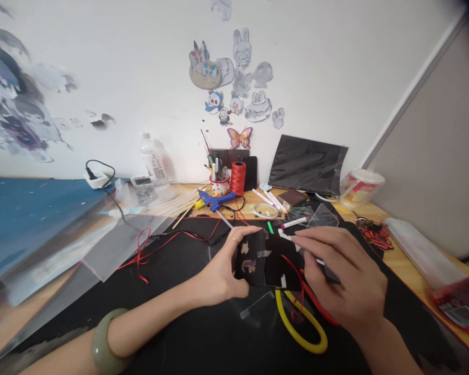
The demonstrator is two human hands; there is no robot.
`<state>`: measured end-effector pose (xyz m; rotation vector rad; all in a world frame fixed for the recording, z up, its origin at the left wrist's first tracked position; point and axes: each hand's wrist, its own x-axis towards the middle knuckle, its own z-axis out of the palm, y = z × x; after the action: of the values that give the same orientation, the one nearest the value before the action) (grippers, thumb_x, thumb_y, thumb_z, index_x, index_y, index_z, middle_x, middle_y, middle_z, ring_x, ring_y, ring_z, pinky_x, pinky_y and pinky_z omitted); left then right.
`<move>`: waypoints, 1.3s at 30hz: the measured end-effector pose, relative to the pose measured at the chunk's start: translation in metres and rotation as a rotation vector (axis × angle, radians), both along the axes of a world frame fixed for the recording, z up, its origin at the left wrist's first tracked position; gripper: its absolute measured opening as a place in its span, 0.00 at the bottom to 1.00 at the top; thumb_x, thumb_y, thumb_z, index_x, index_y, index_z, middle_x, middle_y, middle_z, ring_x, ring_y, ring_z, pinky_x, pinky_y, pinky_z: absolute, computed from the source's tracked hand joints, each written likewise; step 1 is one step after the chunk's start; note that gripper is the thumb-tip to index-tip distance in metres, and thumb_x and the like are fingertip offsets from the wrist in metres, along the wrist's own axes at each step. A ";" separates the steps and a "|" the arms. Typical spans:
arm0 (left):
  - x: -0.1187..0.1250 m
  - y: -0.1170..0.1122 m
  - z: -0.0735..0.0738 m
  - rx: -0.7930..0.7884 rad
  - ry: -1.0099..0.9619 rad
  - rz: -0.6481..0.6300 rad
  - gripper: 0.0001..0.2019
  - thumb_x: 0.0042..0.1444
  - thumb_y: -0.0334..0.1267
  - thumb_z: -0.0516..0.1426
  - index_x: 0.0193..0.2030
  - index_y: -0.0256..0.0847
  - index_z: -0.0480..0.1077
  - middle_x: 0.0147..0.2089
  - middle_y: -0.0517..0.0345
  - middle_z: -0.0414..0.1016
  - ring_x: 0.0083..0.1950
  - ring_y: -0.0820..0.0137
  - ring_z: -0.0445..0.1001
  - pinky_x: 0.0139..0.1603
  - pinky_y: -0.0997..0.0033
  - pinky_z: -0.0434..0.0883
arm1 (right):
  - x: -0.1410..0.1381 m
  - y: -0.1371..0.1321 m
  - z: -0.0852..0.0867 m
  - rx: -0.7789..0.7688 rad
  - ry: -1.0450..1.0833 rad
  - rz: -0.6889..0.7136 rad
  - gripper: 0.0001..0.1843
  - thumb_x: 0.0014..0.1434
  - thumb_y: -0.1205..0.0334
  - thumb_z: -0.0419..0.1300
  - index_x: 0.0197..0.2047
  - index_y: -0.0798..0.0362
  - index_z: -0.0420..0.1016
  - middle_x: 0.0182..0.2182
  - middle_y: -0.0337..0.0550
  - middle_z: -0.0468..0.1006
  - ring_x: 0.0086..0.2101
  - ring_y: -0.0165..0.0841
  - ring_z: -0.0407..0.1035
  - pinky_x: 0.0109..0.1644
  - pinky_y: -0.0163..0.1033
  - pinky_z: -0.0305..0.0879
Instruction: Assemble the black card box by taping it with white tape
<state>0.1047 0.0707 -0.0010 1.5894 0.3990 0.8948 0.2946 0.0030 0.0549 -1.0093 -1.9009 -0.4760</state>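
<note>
My left hand [222, 268] grips the left edge of a small black card [268, 260] that has cut-out shapes and bits of clear tape on it, holding it just above the black mat [187, 333]. My right hand [346, 278] is closed on the card's right side, fingers curled over its upper right edge near a white marker [294, 223]. A red wire [297, 273] runs across the card's front. Below the card a yellow tube [297, 325] loops on the mat. A pale green bangle [103, 341] sits on my left wrist.
Behind the card lie a blue glue gun [217, 199], a red thread spool [238, 177], a pen cup [219, 183], markers, wooden sticks [175, 204] and a water bottle [153, 161]. Clear plastic sheets [113, 245] spread at left. A black sheet [307, 164] leans on the wall; a tub [359, 187] stands at right.
</note>
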 end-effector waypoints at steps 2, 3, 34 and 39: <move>0.001 0.001 -0.001 -0.045 -0.066 -0.050 0.43 0.29 0.16 0.52 0.56 0.50 0.55 0.50 0.60 0.60 0.47 0.67 0.63 0.52 0.65 0.60 | -0.003 -0.002 0.001 -0.077 -0.047 0.087 0.19 0.47 0.77 0.56 0.43 0.55 0.73 0.41 0.49 0.74 0.44 0.39 0.66 0.46 0.46 0.66; 0.002 0.001 -0.001 -0.061 -0.095 -0.071 0.43 0.29 0.16 0.53 0.56 0.50 0.55 0.48 0.61 0.60 0.44 0.70 0.63 0.51 0.66 0.60 | -0.005 -0.003 0.001 -0.111 -0.064 0.117 0.18 0.48 0.77 0.56 0.43 0.55 0.73 0.42 0.49 0.73 0.45 0.40 0.65 0.47 0.47 0.65; 0.002 -0.007 0.001 0.500 0.042 0.278 0.37 0.42 0.32 0.64 0.53 0.50 0.43 0.55 0.49 0.48 0.60 0.60 0.52 0.58 0.53 0.58 | -0.019 0.002 -0.012 -0.676 0.297 0.004 0.49 0.41 0.54 0.67 0.62 0.45 0.45 0.60 0.48 0.54 0.58 0.44 0.54 0.58 0.53 0.56; 0.001 -0.010 0.001 0.556 0.053 0.310 0.44 0.37 0.39 0.68 0.55 0.51 0.43 0.57 0.48 0.44 0.64 0.54 0.44 0.61 0.46 0.52 | -0.017 0.000 -0.008 -0.578 0.244 0.033 0.43 0.43 0.61 0.64 0.61 0.49 0.49 0.59 0.48 0.56 0.57 0.40 0.54 0.59 0.47 0.57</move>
<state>0.1053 0.0611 -0.0003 2.0976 0.4682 1.2798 0.2776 0.0028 0.0471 -1.3293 -1.8618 0.2306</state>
